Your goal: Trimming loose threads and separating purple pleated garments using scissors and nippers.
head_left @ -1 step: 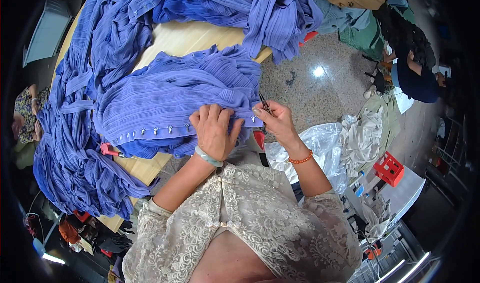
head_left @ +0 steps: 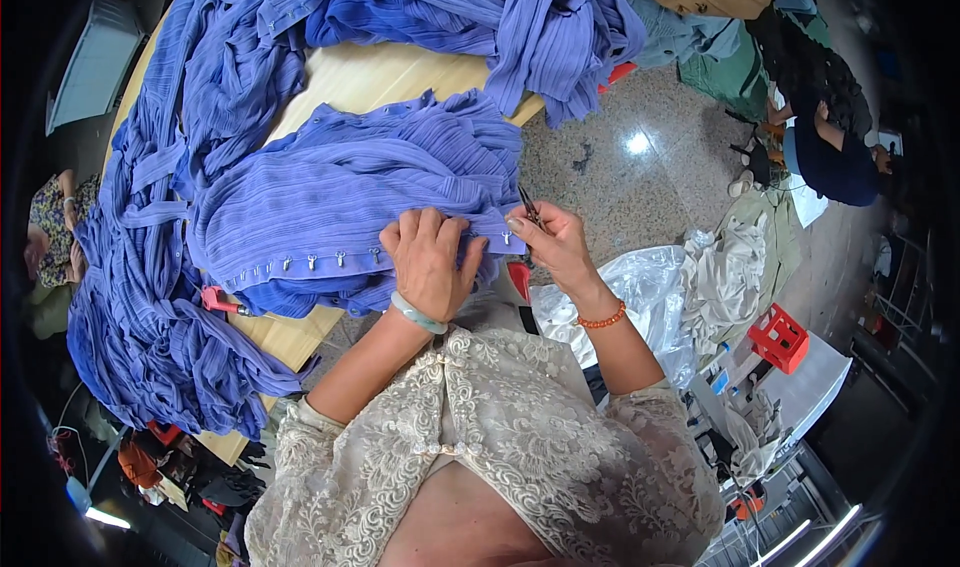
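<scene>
A periwinkle-blue ribbed cardigan point(head_left: 330, 192) lies folded on the wooden table in front of me. Small pale buttons or fasteners run in a row along its near edge. My left hand point(head_left: 428, 265) grips the cloth close to that edge, fingers bent and thumb set apart. Dark thread snips point(head_left: 529, 207) sit in my right hand point(head_left: 562, 252), their blades pointing up and away from me. That hand's thumb also pinches the cardigan's right corner, beside the last fastener. Its other fingers are partly hidden.
More blue knitwear point(head_left: 140, 297) is heaped along the table's left and far sides. A bare strip of wooden table point(head_left: 375, 77) shows between. Clear plastic sheeting point(head_left: 640, 292) and a red plastic crate point(head_left: 778, 339) are at right. A person point(head_left: 835, 157) bends over at far right; another is at far left.
</scene>
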Tool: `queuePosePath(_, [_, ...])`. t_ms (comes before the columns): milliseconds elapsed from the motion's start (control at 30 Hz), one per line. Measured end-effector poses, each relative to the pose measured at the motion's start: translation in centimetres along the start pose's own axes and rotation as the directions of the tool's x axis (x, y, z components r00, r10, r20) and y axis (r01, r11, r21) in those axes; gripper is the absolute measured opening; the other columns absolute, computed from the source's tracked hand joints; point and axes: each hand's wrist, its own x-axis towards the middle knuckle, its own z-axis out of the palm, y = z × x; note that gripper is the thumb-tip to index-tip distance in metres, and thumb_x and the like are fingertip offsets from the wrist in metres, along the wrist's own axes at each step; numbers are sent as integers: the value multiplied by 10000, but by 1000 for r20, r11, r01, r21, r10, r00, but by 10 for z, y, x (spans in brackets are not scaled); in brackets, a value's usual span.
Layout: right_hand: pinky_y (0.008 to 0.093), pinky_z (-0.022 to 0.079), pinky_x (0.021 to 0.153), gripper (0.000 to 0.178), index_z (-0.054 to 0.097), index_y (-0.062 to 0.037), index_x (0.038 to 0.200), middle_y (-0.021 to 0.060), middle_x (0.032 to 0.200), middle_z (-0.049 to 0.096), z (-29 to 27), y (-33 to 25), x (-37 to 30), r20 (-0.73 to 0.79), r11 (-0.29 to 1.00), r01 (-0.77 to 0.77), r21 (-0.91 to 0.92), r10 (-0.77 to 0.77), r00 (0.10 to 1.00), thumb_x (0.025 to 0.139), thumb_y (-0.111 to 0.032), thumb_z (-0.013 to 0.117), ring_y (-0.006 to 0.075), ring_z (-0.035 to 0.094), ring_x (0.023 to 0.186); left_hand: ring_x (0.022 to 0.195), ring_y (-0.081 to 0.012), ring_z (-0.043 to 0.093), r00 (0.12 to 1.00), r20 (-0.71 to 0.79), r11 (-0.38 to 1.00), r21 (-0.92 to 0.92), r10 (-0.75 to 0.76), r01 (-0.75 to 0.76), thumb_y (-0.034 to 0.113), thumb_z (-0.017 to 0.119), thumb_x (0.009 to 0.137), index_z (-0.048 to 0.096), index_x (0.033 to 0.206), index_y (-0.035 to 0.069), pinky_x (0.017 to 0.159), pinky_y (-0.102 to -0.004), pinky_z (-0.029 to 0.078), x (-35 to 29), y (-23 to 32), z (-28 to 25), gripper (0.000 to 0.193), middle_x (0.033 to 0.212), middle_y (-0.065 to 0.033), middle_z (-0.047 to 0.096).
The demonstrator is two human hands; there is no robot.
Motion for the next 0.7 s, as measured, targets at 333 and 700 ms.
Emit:
queuePosePath(333, [161,356,563,160,690,-11,1077,-53,864,627,6,2,-1,-23,987,153,-57,-155,988,976,-134,690,-21,458,663,964,-284,524,994,11,994,4,-111,111,203,756,795,697,903,119,863,-447,308,9,4,9,149,936,-45,612])
queuePosePath(700, [177,442,655,153,674,19,1080,-46,916,663,3,6,-1,-53,951,207,-228,-224,973,986,-102,670,-18,519,754,906,-251,542,999,30,957,-286,-39,46,56,748,792,669,837,111,825,-394,324,-3,2,-15,106,855,-15,615])
